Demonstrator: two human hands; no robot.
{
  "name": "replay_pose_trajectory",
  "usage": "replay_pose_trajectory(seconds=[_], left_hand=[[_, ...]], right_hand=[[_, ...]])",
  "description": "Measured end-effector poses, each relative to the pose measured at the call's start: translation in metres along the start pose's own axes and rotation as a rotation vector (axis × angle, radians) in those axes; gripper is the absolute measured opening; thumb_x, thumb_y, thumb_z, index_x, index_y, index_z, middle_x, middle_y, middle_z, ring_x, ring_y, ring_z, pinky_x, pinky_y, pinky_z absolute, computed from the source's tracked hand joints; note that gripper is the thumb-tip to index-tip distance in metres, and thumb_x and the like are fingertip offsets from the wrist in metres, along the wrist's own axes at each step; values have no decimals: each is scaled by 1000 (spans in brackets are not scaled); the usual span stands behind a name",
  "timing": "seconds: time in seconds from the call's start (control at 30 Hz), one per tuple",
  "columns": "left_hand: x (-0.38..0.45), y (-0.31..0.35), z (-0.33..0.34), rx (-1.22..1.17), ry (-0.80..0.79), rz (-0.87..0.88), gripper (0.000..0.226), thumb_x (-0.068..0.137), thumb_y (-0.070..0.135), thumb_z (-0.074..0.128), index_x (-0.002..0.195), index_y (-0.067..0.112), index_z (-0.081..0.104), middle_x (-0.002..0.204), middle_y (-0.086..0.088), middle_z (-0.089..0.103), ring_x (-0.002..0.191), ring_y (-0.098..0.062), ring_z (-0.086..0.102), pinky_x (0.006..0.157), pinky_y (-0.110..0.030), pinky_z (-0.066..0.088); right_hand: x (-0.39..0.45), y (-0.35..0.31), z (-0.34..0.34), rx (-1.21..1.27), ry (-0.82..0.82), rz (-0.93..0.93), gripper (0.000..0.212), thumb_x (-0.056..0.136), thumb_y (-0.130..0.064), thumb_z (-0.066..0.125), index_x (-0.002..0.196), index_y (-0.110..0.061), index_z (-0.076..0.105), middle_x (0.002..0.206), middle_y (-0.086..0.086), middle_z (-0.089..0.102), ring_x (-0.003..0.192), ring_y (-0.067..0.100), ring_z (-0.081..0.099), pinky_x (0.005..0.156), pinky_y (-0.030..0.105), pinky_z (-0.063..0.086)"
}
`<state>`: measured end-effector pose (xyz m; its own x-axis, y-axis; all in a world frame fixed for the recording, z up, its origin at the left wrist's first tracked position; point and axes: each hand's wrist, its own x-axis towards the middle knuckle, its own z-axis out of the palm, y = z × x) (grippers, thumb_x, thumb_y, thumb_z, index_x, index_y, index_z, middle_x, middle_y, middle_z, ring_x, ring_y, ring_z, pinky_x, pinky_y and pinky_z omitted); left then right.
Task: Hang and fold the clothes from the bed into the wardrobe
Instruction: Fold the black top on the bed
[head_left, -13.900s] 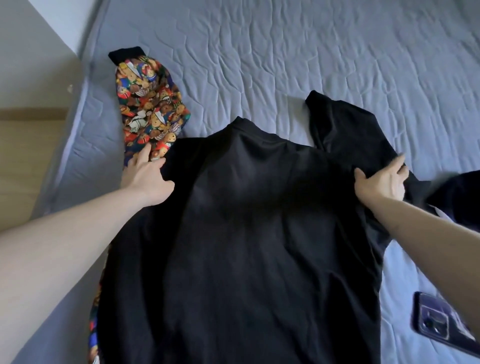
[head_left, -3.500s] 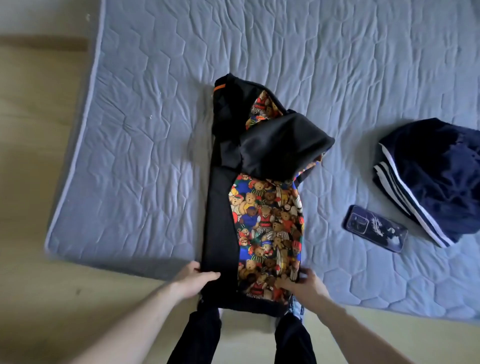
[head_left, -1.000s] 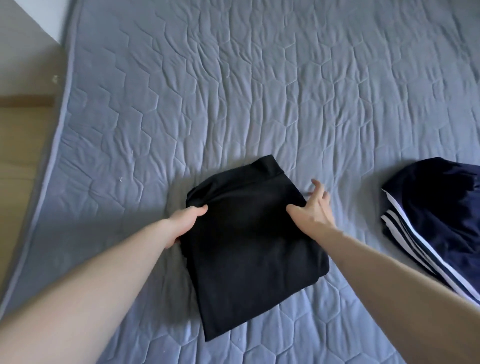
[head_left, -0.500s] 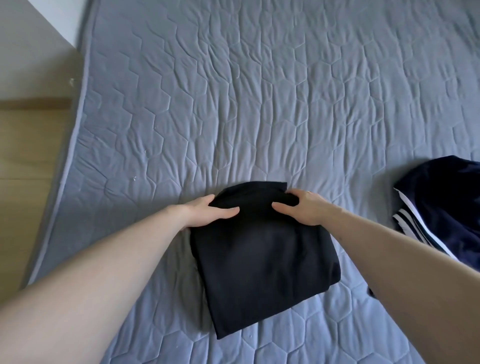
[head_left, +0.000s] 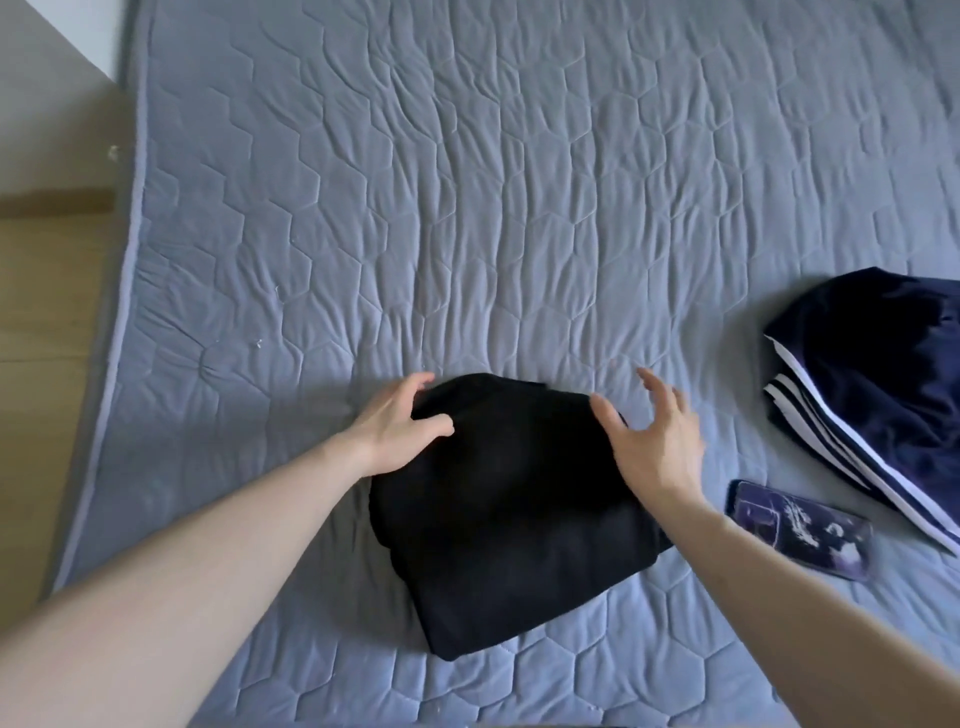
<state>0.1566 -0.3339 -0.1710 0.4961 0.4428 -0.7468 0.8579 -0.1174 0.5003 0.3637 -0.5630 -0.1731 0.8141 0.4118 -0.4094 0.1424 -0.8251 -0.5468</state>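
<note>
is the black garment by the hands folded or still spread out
Folded. The black garment lies as a compact, thick rectangular bundle on the grey quilted mattress, with no sleeves or hem spread out.

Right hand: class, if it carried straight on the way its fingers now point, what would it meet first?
Judging by the picture, the right hand points up the bed; only bare grey quilted cover lies ahead, though its height above it is unclear.
</note>
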Motion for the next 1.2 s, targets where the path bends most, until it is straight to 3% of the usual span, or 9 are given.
replay_pose_trajectory(seconds=[0.1,0.17,0.23,0.37,0.5,0.7,0.87,1.03,1.2], left_hand=[[7,25,-2,-40,-59,119,96,69,72,65,155,46,30,163,14,31,150,-10,28,117,-36,28],[12,39,4,20,-176,99,106,64,88,67,155,53,26,165,17,27,151,-9,27,122,-41,26],[14,49,14,145,-270,65,123,50,97,68,156,54,20,164,18,30,150,-10,32,123,-42,28],[11,46,31,275,-335,42,134,39,97,73,155,53,23,152,24,46,138,-6,47,119,-38,36],[-7,20,37,68,-381,-20,96,53,83,82,138,56,48,126,28,65,115,-1,64,107,-35,48],[-67,-38,53,-480,-122,-118,55,71,73,78,122,57,63,116,24,73,103,-1,71,92,-28,52],[-86,-62,75,-683,-61,-205,60,76,72,74,130,52,59,121,28,70,108,2,67,94,-27,50],[-76,-57,91,-795,-25,-237,51,75,60,80,122,51,63,110,23,74,95,-2,73,78,-24,53],[-90,-54,104,-905,-94,-240,59,79,45,83,133,39,61,120,10,75,106,-11,73,87,-32,54]], right_hand=[[-57,32,-16,347,161,364,95,74,-77,68,148,-26,37,142,-1,46,133,24,49,112,47,41],[-104,46,-11,502,9,652,100,73,-70,78,149,-21,35,139,1,50,128,25,55,110,46,44],[-146,50,3,578,-249,754,91,67,-64,85,140,-25,45,125,-4,61,119,25,63,104,47,51],[-165,41,30,721,-367,695,62,74,-48,88,125,-37,55,120,-15,69,108,10,67,99,49,56],[-146,39,45,913,-242,723,55,81,-30,88,125,-33,56,118,-7,72,109,20,70,100,50,56],[-125,44,25,857,-189,495,45,81,-31,87,119,-39,65,112,-9,76,94,9,76,67,18,58],[-114,42,25,533,-407,358,68,72,-61,83,133,-56,52,116,-30,69,103,-8,67,91,19,51],[-109,45,39,421,-420,296,64,86,-51,77,142,-50,46,124,-26,67,117,3,63,110,33,47],[-108,44,26,379,-451,273,55,87,-40,79,136,-37,55,120,-18,70,111,5,66,108,36,51]])
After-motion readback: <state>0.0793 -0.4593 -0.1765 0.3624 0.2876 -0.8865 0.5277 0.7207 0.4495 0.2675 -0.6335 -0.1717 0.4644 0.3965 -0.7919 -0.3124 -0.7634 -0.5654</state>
